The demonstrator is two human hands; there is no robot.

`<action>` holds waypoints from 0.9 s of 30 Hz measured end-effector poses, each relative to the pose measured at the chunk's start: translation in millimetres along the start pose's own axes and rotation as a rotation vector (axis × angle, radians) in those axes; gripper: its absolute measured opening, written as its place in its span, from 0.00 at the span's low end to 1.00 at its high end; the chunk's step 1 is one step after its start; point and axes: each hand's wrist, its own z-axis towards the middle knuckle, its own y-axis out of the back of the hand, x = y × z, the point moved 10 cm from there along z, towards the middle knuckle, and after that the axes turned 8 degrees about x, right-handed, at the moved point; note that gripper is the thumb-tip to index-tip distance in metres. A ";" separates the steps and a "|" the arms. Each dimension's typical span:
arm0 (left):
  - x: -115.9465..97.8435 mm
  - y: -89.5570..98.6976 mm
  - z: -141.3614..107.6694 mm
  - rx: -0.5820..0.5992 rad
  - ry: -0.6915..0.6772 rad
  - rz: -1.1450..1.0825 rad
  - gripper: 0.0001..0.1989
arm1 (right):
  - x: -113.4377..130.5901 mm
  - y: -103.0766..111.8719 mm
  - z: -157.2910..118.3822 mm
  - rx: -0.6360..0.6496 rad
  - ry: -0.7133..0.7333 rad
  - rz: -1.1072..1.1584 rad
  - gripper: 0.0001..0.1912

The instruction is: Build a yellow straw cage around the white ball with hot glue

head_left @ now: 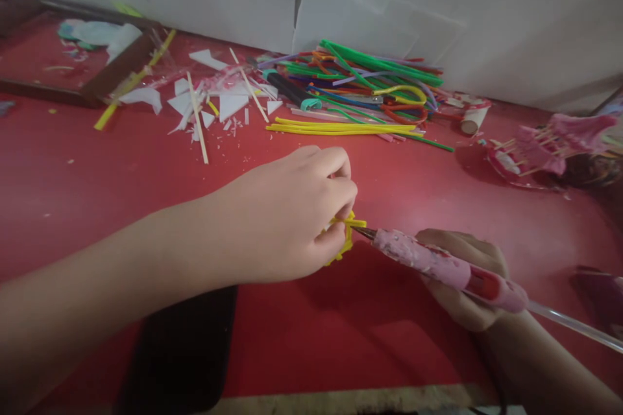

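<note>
My left hand (pixel 302 214) is closed, its fingers pinching a small yellow pipe-cleaner piece (pixel 348 243) just above the red tabletop. Most of that piece is hidden behind the fingers. My right hand (pixel 467 272) is wrapped round a pink hot glue gun (pixel 423 259) with a clear glue stick (pixel 574 324) sticking out of its back end. The glue gun's dark metal nozzle points left, and its tip meets the short yellow end that pokes out of my left hand; whether glue is coming out cannot be made out.
Yellow pipe cleaners (pixel 341 128) lie ahead, before a heap of coloured ones (pixel 379 71) with scissors (pixel 402 100) on it. White scraps (pixel 233 104) and thin sticks lie left of it. A dark phone-like slab (pixel 180 350) is beneath my left forearm. A pink craft piece (pixel 545 149) stands at right.
</note>
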 end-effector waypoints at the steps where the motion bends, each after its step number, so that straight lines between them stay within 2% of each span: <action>1: 0.0 -0.2 -0.1 0.002 0.003 0.005 0.06 | 3.2 -0.6 0.7 0.008 0.027 -0.015 0.10; 5: -0.3 -0.3 -0.4 0.003 0.002 0.011 0.05 | 16.8 -2.0 0.5 0.016 0.172 -0.061 0.14; 8: -0.5 0.0 -0.2 -0.001 -0.001 0.014 0.05 | 16.8 -0.9 -0.4 -0.009 0.214 -0.026 0.15; 27: -1.6 2.0 0.0 0.007 -0.009 0.034 0.07 | 24.5 0.5 5.2 -0.010 0.216 -0.094 0.09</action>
